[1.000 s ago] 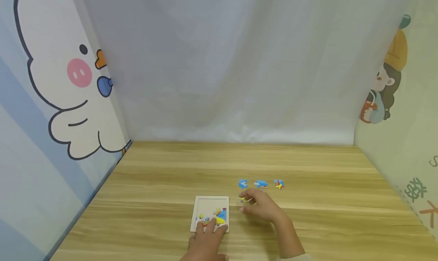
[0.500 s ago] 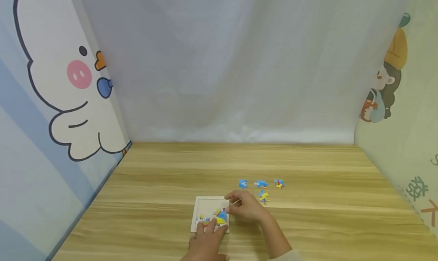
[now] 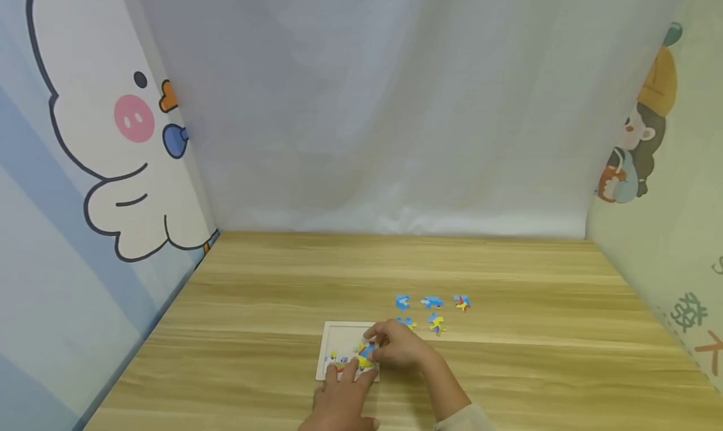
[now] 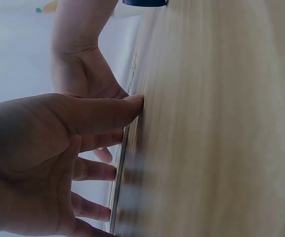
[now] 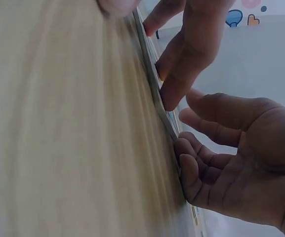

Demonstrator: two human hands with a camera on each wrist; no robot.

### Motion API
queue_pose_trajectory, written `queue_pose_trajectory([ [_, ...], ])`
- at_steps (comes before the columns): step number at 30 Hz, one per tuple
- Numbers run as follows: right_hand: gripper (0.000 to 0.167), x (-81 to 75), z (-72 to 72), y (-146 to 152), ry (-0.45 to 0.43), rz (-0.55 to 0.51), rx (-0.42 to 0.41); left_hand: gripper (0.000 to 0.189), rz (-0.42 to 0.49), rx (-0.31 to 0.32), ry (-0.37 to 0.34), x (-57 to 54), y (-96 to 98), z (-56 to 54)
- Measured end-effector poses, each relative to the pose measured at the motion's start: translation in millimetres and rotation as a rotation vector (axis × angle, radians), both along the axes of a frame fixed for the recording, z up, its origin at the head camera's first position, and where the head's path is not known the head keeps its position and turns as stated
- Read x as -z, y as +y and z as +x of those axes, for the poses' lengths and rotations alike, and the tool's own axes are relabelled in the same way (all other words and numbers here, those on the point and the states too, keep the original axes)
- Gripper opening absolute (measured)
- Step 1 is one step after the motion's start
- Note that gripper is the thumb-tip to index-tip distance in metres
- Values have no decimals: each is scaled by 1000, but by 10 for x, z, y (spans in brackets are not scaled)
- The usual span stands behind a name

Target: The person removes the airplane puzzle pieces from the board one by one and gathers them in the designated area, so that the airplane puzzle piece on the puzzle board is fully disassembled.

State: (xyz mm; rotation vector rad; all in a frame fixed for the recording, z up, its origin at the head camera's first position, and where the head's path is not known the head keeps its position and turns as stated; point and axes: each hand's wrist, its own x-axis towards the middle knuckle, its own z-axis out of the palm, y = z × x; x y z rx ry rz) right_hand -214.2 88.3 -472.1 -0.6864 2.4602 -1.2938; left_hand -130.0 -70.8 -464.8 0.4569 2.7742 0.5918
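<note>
Left hand [image 3: 341, 397] rests spread on the board [image 3: 343, 337]; right hand [image 3: 398, 345], curved at its three o'clock, hold unclear; loose pieces [image 3: 433, 302] toward two o'clock look light, stiff, best edge-pinched

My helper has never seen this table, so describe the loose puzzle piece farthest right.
On the table, find the pale board under the left hand. Beyond it to the right, loose pieces lie in two rows. Take the far row's end piece: blue, red and yellow, farther right than all others.
</note>
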Motion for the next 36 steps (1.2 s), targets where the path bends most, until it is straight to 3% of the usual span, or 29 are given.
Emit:
queue_pose_trajectory([
  [14,27,16,-19,-15,-5,36,10,70,8,2,-23,-20,1,-17],
  [21,28,23,-24,-16,-2,51,31,71,6,3,3,0,-25,-22],
  [36,25,52,-49,7,-8,-40,6,71,-14,-4,46,39,-10,-24],
])
